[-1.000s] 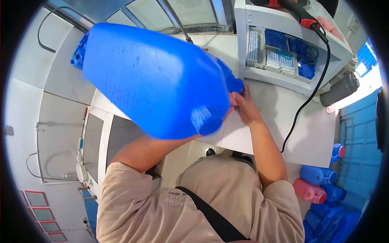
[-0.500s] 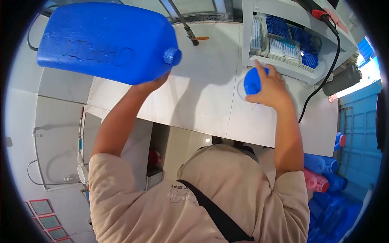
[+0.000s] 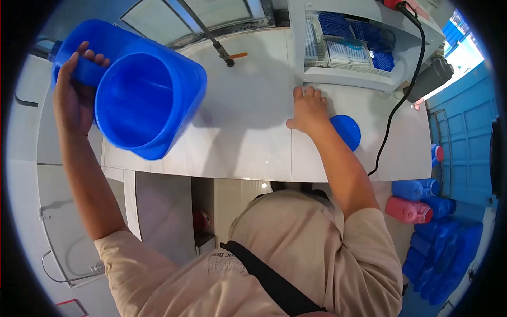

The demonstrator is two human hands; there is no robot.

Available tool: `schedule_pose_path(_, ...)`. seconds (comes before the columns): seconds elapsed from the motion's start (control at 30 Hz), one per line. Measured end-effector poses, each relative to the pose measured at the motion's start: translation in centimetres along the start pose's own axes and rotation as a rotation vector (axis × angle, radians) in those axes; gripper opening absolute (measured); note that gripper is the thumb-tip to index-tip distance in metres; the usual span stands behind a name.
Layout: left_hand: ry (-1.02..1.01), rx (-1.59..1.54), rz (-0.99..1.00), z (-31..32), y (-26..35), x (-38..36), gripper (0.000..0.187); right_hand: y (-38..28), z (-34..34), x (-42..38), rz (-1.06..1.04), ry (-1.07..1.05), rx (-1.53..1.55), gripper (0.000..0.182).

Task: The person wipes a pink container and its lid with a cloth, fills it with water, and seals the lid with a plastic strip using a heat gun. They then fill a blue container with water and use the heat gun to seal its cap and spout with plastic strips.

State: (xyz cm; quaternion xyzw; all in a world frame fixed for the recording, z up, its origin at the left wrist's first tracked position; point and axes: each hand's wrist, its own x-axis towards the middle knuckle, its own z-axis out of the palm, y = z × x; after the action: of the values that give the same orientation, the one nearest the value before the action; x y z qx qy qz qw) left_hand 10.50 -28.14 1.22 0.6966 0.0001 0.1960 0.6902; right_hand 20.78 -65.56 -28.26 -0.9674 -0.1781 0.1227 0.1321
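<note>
My left hand (image 3: 76,95) is wrapped around the handle of a big blue plastic jerrycan (image 3: 185,79) at the upper left. The jerrycan is tilted so that its wide round mouth faces me, uncovered, and the inside looks smooth and blue. Over the white counter, my right hand (image 3: 309,109) holds nothing, its thumb held apart from the fingers. A round blue lid (image 3: 346,132) lies on the counter beside my right wrist, partly behind the forearm.
A white shelf unit (image 3: 343,79) at the back right holds baskets with blue and white items. A tap with an orange lever (image 3: 237,55) stands behind the counter (image 3: 253,153). A black cable (image 3: 393,111) crosses at right. Blue and pink jerrycans (image 3: 409,210) stand at lower right.
The jerrycan has turned from showing its side and small cap to showing its wide mouth. My right hand has let go of the blue lid and moved left.
</note>
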Motion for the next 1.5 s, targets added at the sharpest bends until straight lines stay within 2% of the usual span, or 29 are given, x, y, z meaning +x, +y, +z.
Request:
schedule_pose_path(0.07,0.001,-0.13,-0.113,-1.2,-0.3,1.5,0.036,0.5,-1.1,-2.2,-0.046,0.187,0.05,0.086)
schedule_pose_path(0.13,-0.005,-0.194,-0.187,-2.4,-1.5,3.2,0.035,3.4,-2.4,-5.5,0.023,0.228,0.011,0.087)
schedule_pose_path(0.2,0.014,-0.265,-0.289,-2.7,-2.6,4.3,0.033,6.3,-1.8,-7.2,0.16,0.062,0.022,0.088)
schedule_pose_path(0.27,0.016,-0.233,-0.309,-1.9,-4.0,5.0,0.033,7.7,0.7,-8.6,0.145,0.05,-0.122,0.082)
schedule_pose_path(0.37,-0.05,-0.213,-0.366,-1.2,-5.5,6.5,0.034,5.0,-1.0,-7.6,-0.039,0.209,-0.067,0.072)
schedule_pose_path(0.43,-0.116,-0.148,-0.426,-1.2,-6.5,7.7,0.04,1.9,-2.4,-6.5,-0.216,0.299,0.28,0.063)
schedule_pose_path(0.47,-0.105,-0.143,-0.407,0.0,-6.0,7.7,0.04,0.4,-3.2,-5.8,-0.324,0.306,0.402,0.054)
schedule_pose_path(0.5,-0.029,0.071,-0.461,1.6,-5.4,7.3,0.047,-1.1,-3.6,-4.7,-0.339,0.312,0.399,0.054)
schedule_pose_path(0.53,0.048,0.282,-0.513,2.4,-4.7,6.6,0.055,-2.4,-3.5,-3.3,-0.441,0.243,0.524,0.05)
schedule_pose_path(0.57,0.057,0.278,-0.502,2.5,-4.1,5.6,0.055,-3.3,-2.8,-2.0,-0.542,0.169,0.647,0.046)
schedule_pose_path(0.6,0.066,0.417,-0.397,2.2,-3.4,4.3,0.067,-4.3,-1.1,-0.8,-0.552,0.171,0.64,0.046)
schedule_pose_path(0.63,0.075,0.557,-0.29,1.6,-2.8,3.4,0.078,-5.3,1.4,0.9,-0.478,0.048,0.929,0.042)
schedule_pose_path(0.67,0.088,0.507,-0.159,-1.7,-4.7,2.8,0.088,-5.9,3.5,2.5,-0.392,-0.083,1.215,0.039)
schedule_pose_path(0.77,0.244,0.228,0.335,-2.8,-10.6,-5.9,0.083,-7.0,7.6,5.2,-0.313,0.032,1.281,0.039)
schedule_pose_path(0.8,0.419,0.293,0.263,-1.3,-13.2,-9.0,0.098,-7.2,7.8,5.2,-0.327,0.043,1.287,0.039)
schedule_pose_path(0.83,0.289,0.29,0.375,-2.2,-18.9,-12.1,0.138,-7.7,8.2,5.0,-0.378,-0.021,1.365,0.037)
schedule_pose_path(0.87,0.248,0.4,0.277,0.3,-20.7,-15.4,0.168,-8.4,8.3,5.2,-0.431,-0.091,1.438,0.035)
schedule_pose_path(0.9,0.154,0.725,0.212,1.6,-21.9,-17.3,0.149,-8.8,8.5,6.4,-0.446,-0.095,1.436,0.035)
schedule_pose_path(0.97,0.123,0.503,0.063,2.3,-24.5,-17.9,0.123,-8.3,9.7,9.8,-0.364,-0.22,1.377,0.04)
schedule_pose_path(1.0,0.131,0.501,0.065,2.3,-24.5,-17.6,0.123,-8.2,10.6,12.0,-0.368,-0.224,1.372,0.04)
schedule_pose_path(1.07,0.168,0.431,0.143,1.9,-24.2,-15.9,0.102,-8.2,12.2,18.0,-0.125,-0.378,1.765,0.043)
schedule_pose_path(1.13,0.165,0.469,0.154,1.1,-24.8,-14.7,0.1,-8.9,13.3,22.9,0.012,-0.317,1.96,0.046)
schedule_pose_path(1.2,0.163,0.533,0.163,0.9,-24.6,-13.6,0.099,-10.8,11.3,26.2,-0.092,-0.194,2.12,0.039)
schedule_pose_path(1.27,0.167,0.58,0.179,1.0,-23.6,-13.2,0.1,-14.0,2.6,20.8,-0.494,-0.372,2.254,0.041)
schedule_pose_path(1.33,0.157,0.613,0.164,1.3,-24.3,-13.9,0.102,-14.6,-2.9,14.8,-0.571,-0.228,1.995,0.037)
schedule_pose_path(1.37,0.252,0.558,0.147,1.7,-25.2,-14.8,0.094,-13.4,-3.7,12.9,-0.515,-0.221,2.001,0.037)
schedule_pose_path(1.43,0.305,0.491,0.053,2.6,-27.8,-17.4,0.086,-9.6,-3.1,8.7,-0.601,0.101,1.313,0.033)
schedule_pose_path(1.47,0.352,0.352,-0.148,2.8,-29.8,-19.2,0.073,-6.7,-2.4,6.0,-0.517,0.081,1.32,0.033)
schedule_pose_path(1.5,0.403,0.22,-0.342,3.2,-31.2,-21.2,0.061,-3.4,-1.8,3.4,-0.352,0.185,0.87,0.045)
